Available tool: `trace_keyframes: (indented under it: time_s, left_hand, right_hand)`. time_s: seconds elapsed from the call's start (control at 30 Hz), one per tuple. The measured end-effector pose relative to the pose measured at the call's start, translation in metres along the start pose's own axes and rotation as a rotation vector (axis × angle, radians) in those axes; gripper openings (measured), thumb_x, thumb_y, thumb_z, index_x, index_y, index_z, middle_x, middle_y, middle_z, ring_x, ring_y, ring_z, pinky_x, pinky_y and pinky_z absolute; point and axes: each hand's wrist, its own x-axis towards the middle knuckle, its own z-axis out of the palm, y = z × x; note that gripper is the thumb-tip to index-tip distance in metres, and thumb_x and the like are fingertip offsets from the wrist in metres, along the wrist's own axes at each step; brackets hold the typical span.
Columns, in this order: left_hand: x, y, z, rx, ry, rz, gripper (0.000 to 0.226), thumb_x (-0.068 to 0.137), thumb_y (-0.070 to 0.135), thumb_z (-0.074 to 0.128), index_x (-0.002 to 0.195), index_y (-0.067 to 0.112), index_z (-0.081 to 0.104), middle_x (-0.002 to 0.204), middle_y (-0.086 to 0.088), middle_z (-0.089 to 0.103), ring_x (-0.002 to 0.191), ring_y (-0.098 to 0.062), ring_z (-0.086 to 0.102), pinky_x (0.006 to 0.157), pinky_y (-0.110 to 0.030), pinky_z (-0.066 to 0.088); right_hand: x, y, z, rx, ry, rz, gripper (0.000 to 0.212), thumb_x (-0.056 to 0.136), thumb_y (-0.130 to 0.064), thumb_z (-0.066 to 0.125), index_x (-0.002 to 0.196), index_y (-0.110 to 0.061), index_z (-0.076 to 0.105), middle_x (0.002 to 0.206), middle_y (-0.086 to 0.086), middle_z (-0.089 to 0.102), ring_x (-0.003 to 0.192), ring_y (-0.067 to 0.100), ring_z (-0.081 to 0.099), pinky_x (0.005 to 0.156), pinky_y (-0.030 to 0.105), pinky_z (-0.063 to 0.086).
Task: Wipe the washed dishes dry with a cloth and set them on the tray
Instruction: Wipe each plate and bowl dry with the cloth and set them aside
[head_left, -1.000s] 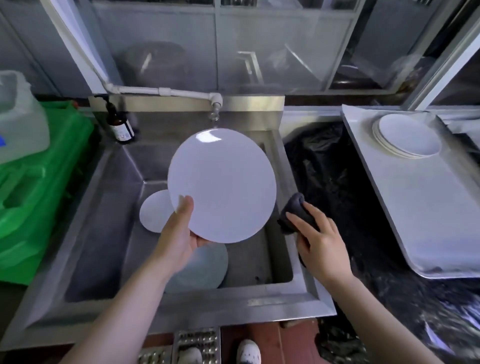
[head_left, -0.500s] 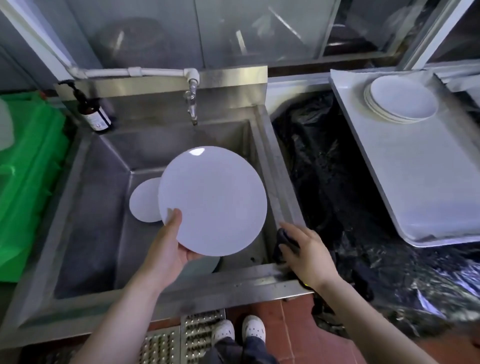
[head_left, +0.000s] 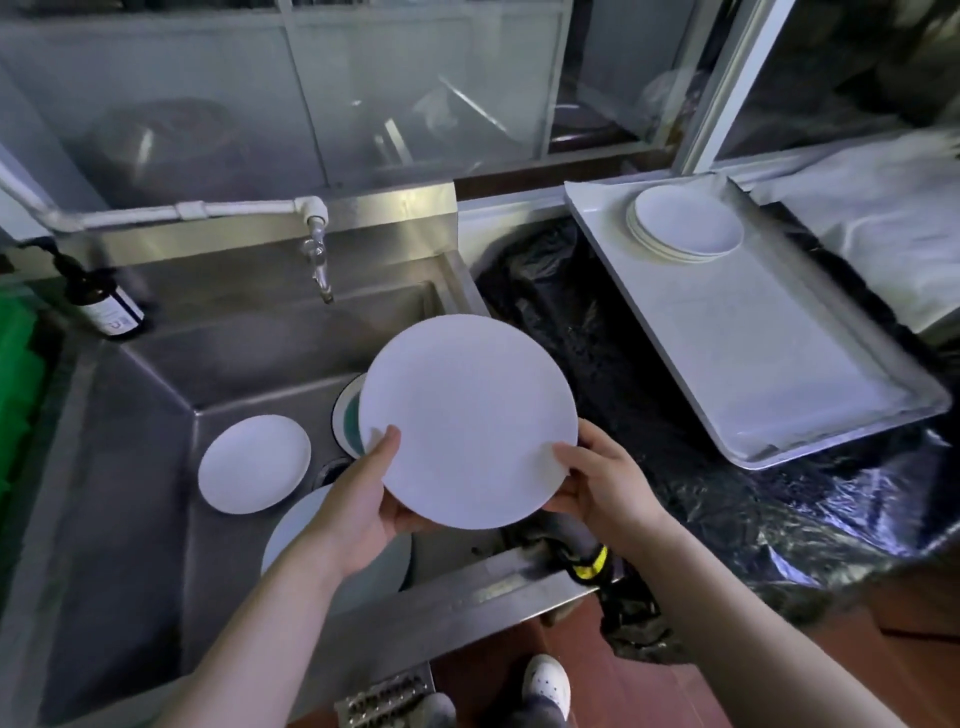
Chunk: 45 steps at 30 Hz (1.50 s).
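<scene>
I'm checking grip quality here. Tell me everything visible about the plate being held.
The held plate is round, plain white, smooth and matte, apparently ceramic or melamine. It is tilted, its face toward the camera, above the sink's right side. The left hand grips its lower left edge, thumb on the face; the right hand grips the lower right edge likewise. No cloth touches it.

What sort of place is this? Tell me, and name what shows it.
Probably the dishwashing corner of a commercial kitchen: a deep stainless steel sink under a wall tap, a large metal tray holding stacked white plates, and glass-fronted cabinets behind.
</scene>
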Motion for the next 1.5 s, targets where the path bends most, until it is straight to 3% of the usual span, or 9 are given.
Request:
trace_keyframes:
  time_s: [0.13, 0.23, 0.37, 0.47, 0.73, 0.9, 1.1, 1.37, 1.5]
  left_hand:
    - [0.02, 0.007, 0.027, 0.132, 0.009, 0.026, 0.058, 0.077, 0.044, 0.062, 0.129, 0.022, 0.051, 0.113, -0.006, 0.071, 0.094, -0.027, 0.071, 0.068, -0.041, 0.059]
    - [0.045, 0.011, 0.059, 0.238, -0.022, 0.048, 0.044, 0.089, 0.039, 0.054, 0.129, 0.019, 0.051, 0.11, -0.012, 0.072, 0.096, -0.032, 0.07, 0.069, -0.035, 0.059]
    - [0.083, 0.027, 0.099, 0.282, 0.036, 0.148, 0.028, 0.099, 0.022, 0.046, 0.124, 0.014, 0.057, 0.105, -0.018, 0.071, 0.094, -0.032, 0.071, 0.069, -0.031, 0.059]
    - [0.133, 0.04, 0.152, 0.294, 0.095, 0.244, 0.025, 0.102, 0.018, 0.042, 0.118, 0.014, 0.061, 0.106, -0.016, 0.072, 0.095, -0.029, 0.07, 0.071, -0.028, 0.059]
    - [0.24, 0.028, 0.254, 0.51, 0.17, 0.22, 0.022, 0.1, 0.016, 0.047, 0.113, 0.021, 0.064, 0.1, -0.003, 0.075, 0.096, -0.019, 0.071, 0.088, -0.035, 0.052]
    - [0.287, 0.018, 0.283, 0.855, 0.231, 0.287, 0.028, 0.097, 0.015, 0.051, 0.119, 0.028, 0.061, 0.119, 0.012, 0.065, 0.113, -0.004, 0.058, 0.086, -0.01, 0.042]
    - [0.312, 0.013, 0.296, 1.358, 0.213, 0.299, 0.047, 0.097, 0.023, 0.052, 0.142, 0.027, 0.042, 0.148, 0.01, 0.041, 0.137, -0.009, 0.036, 0.105, -0.02, 0.027]
    - [0.316, 0.004, 0.301, 1.474, 0.205, 0.278, 0.044, 0.097, 0.025, 0.051, 0.14, 0.029, 0.043, 0.149, 0.013, 0.04, 0.135, -0.007, 0.038, 0.098, -0.016, 0.028]
    - [0.315, 0.0, 0.301, 1.517, 0.211, 0.277, 0.046, 0.097, 0.026, 0.051, 0.142, 0.03, 0.042, 0.148, 0.013, 0.041, 0.134, -0.007, 0.038, 0.097, -0.015, 0.027]
  right_hand:
    - [0.002, -0.014, -0.033, 0.107, 0.072, -0.017, 0.029, 0.094, -0.002, 0.047, 0.105, -0.018, 0.068, 0.083, 0.01, 0.07, 0.067, 0.029, 0.068, 0.054, 0.036, 0.056]
    - [0.015, -0.032, -0.072, 0.155, 0.124, -0.049, 0.025, 0.092, -0.002, 0.048, 0.101, -0.015, 0.068, 0.075, 0.008, 0.066, 0.058, 0.025, 0.065, 0.047, 0.032, 0.054]
    - [0.038, -0.061, -0.121, 0.196, 0.191, -0.066, 0.029, 0.091, -0.004, 0.05, 0.104, -0.022, 0.069, 0.079, 0.003, 0.071, 0.06, 0.021, 0.066, 0.052, 0.029, 0.054]
    - [0.07, -0.096, -0.188, 0.216, 0.213, -0.078, 0.029, 0.09, -0.005, 0.054, 0.112, -0.019, 0.065, 0.085, 0.006, 0.071, 0.063, 0.023, 0.066, 0.056, 0.031, 0.054]
    - [0.161, -0.175, -0.307, 0.202, 0.363, -0.105, 0.025, 0.086, -0.003, 0.055, 0.095, -0.021, 0.07, 0.085, 0.006, 0.072, 0.068, 0.024, 0.068, 0.058, 0.029, 0.056]
    - [0.226, -0.206, -0.331, 0.268, 0.427, -0.147, 0.024, 0.086, 0.002, 0.049, 0.095, -0.012, 0.066, 0.091, 0.015, 0.065, 0.074, 0.026, 0.07, 0.062, 0.031, 0.057]
    - [0.276, -0.229, -0.34, 0.331, 0.436, -0.134, 0.025, 0.089, 0.005, 0.043, 0.099, -0.01, 0.06, 0.102, 0.017, 0.063, 0.086, 0.029, 0.067, 0.059, 0.031, 0.058]
    - [0.305, -0.237, -0.347, 0.356, 0.469, -0.077, 0.031, 0.09, 0.004, 0.045, 0.117, -0.008, 0.054, 0.099, 0.014, 0.064, 0.06, 0.023, 0.072, 0.059, 0.035, 0.059]
    - [0.313, -0.239, -0.349, 0.337, 0.464, -0.042, 0.03, 0.091, 0.003, 0.046, 0.118, -0.008, 0.054, 0.102, 0.015, 0.064, 0.073, 0.03, 0.072, 0.062, 0.037, 0.06]
